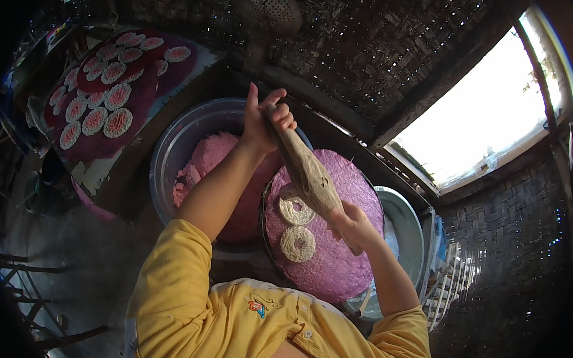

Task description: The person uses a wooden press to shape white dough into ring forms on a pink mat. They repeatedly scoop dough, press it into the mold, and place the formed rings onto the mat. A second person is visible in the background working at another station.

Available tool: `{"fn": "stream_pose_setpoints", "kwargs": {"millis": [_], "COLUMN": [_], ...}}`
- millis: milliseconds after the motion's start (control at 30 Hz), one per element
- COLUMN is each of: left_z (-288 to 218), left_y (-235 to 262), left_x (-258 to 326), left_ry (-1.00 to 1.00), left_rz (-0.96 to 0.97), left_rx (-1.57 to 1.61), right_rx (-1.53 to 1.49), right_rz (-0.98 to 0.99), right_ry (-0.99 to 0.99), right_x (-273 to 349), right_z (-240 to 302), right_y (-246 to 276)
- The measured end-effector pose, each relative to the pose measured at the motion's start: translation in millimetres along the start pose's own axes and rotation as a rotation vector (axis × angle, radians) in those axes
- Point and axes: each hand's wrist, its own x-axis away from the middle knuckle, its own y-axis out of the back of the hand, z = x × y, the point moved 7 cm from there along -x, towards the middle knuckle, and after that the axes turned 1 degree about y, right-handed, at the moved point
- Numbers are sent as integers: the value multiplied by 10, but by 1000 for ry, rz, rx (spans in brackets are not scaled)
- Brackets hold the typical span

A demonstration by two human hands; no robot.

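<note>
At the left, pink-and-white rounds [94,121] lie on a purple-red covering over a worktop [91,171]. Next comes a blue basin [160,160] holding pink dough [214,153]. The left grip [262,127] has its fingers curled around the upper end of a long wooden tool [308,171], thumb raised. The tool's long axis slants from upper left to lower right, crossing above a round purple pad [347,176]; its narrow end points to the lower right. Two pale rings [289,247] sit on the pad, left of the tool. The right grip [356,227] is closed around the tool near that lower end, which pokes out past the hand; some fingers are hidden. Farther right stands a grey-green basin [408,221].
</note>
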Motion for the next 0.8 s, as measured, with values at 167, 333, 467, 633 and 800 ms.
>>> {"fn": "stream_pose_setpoints", "kwargs": {"millis": [167, 333, 467, 633, 800], "left_z": [-169, 417, 345, -190, -721], "left_y": [-19, -220, -156, -205, -176], "left_x": [47, 538, 761, 1329, 1667], "left_ry": [-3, -32, -375, -736, -444], "left_rz": [-182, 221, 37, 135, -72], "left_rx": [-348, -1458, -1739, -2033, -1296], "right_rx": [-49, -310, -166, 540, 630], "right_rz": [-132, -127, -47, -457, -470], "right_ry": [204, 129, 361, 206, 62], "right_x": [32, -105, -234, -350, -422], "right_z": [264, 185, 221, -89, -388], "right_y": [186, 26, -103, 48, -36]}}
